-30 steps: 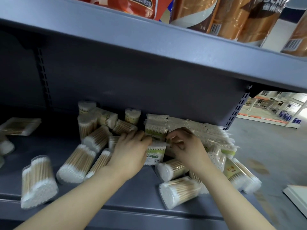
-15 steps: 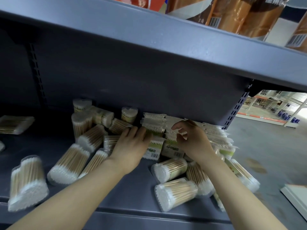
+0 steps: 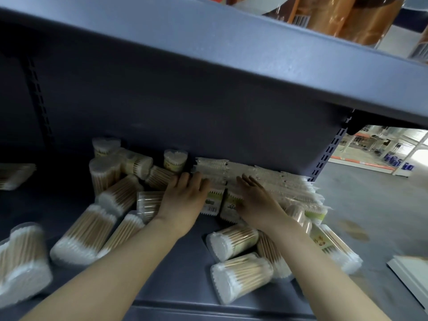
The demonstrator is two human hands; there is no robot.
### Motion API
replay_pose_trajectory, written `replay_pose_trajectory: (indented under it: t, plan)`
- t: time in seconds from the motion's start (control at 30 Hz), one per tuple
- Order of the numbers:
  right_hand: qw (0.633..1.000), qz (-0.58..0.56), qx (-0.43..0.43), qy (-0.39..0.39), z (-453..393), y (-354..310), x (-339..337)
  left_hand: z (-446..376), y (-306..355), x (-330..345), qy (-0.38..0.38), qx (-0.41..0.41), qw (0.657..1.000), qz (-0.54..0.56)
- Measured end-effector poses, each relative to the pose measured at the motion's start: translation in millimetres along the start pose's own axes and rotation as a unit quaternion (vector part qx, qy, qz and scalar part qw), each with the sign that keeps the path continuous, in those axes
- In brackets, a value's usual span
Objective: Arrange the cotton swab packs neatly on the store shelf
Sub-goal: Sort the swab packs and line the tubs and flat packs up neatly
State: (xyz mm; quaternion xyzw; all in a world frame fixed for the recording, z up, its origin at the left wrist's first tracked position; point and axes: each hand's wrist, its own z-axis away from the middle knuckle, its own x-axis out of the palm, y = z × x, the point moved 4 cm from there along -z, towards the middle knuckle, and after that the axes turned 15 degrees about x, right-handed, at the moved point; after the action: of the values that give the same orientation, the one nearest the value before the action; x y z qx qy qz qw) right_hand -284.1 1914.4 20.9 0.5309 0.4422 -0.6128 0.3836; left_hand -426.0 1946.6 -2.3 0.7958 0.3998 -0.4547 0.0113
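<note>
A stack of flat cotton swab packs (image 3: 266, 179) in clear bags lies along the back of the grey shelf (image 3: 176, 269), right of centre. My left hand (image 3: 183, 200) lies flat on the stack's left end with its fingers straight. My right hand (image 3: 257, 198) rests flat on the packs just to the right, fingers extended. Two green-labelled packs (image 3: 213, 202) stick out toward me between the hands. Clear heart-shaped tubs of swabs (image 3: 85, 235) lie scattered on their sides to the left, and two more tubs (image 3: 240, 274) lie in front of my right forearm.
An upper shelf board (image 3: 231, 59) hangs low overhead, with brown wrapped goods (image 3: 342, 17) on it. Two tubs (image 3: 105, 147) stand upright at the back left. A flat pack (image 3: 16, 176) lies at the far left. The shelf's right end opens onto the store floor (image 3: 370, 205).
Both hands went from curled fingers working at one pack to flat, straight fingers on the stack, reaching farther back. The view has tilted and shifted right.
</note>
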Motion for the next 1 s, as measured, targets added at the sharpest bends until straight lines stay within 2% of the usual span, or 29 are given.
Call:
replay_pose_trajectory:
  t: [0.37,0.8,1.0]
  plan:
    - [1.000,0.016,-0.018,0.010,3,-3,8,-5,3,5,0.010,0.007,1.000,0.009]
    - [0.999,0.003,-0.014,0.029,7,-4,2,-4,-5,3,-0.016,-0.023,0.997,0.076]
    - [0.998,-0.040,-0.003,0.051,13,-8,-7,10,-19,-5,-0.032,-0.062,0.996,0.060]
